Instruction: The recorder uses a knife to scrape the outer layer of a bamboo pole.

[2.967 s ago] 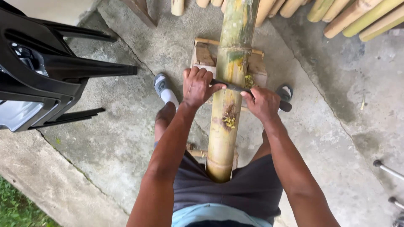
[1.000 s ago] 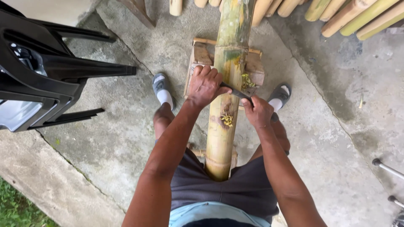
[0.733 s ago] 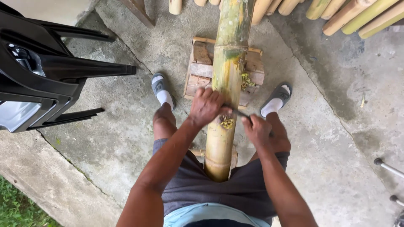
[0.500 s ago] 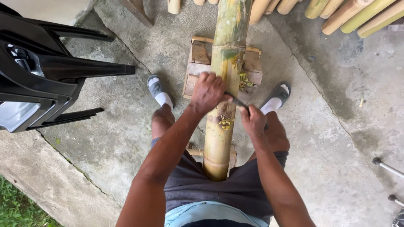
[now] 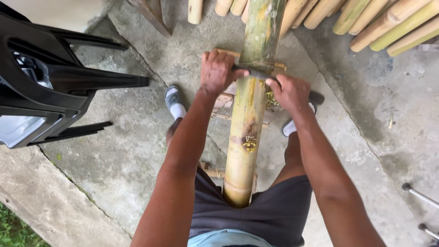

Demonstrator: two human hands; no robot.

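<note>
My left hand and right hand are both curled tight around the ends of a dark blade laid across the bamboo pole.

No package, label, sign or screen shows anywhere around the left hand or the right hand (nothing printed, nothing boxed, nothing lit, either near them or far off to their sides)
</note>
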